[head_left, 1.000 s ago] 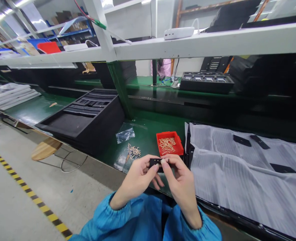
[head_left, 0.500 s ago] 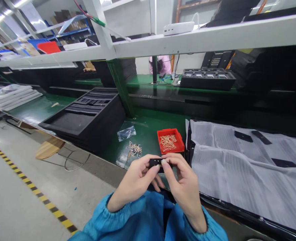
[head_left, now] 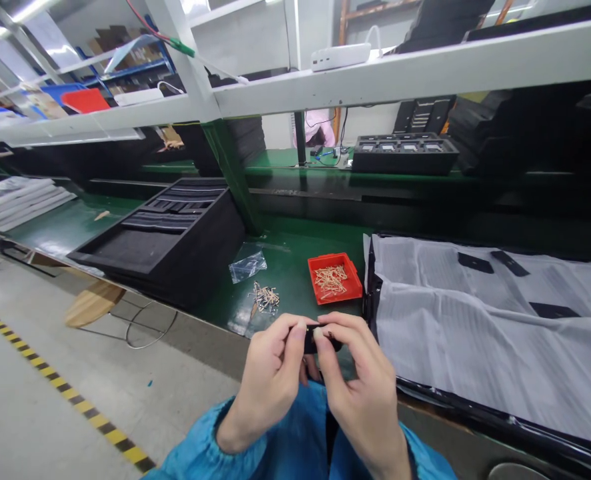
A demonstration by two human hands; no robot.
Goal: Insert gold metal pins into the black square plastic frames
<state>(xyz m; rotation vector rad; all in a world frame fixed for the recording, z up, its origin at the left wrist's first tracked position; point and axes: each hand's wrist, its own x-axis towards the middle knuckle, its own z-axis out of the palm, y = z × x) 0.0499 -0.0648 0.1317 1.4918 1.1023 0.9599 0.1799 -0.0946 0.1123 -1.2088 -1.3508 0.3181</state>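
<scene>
Between both hands, just off the bench's front edge, is a small black part (head_left: pixel 311 340). My left hand (head_left: pixel 270 377) pinches its left end, thumb on top. My right hand (head_left: pixel 358 373) grips its right end, with thumb and index finger pressed together on it; whether anything tiny is between them is too small to tell. Beyond the hands stands a red tray (head_left: pixel 313 283) holding thin light-coloured pieces (head_left: pixel 331 280). A loose pile of small pieces (head_left: pixel 265 298) lies on the green bench (head_left: pixel 290 260), beside a clear plastic bag (head_left: pixel 248 267).
A large black foam box (head_left: pixel 175 247) stands at the left. White foam sheeting (head_left: pixel 455 340) with flat black pieces covers a black tray at the right. A green-and-white post (head_left: pixel 230 173) rises behind the bench. Someone in pink is partly visible across it.
The view has shifted slightly. My left thumb has moved up to the part's near top side, and the part is tilted differently, its row of small bright dots no longer showing.
</scene>
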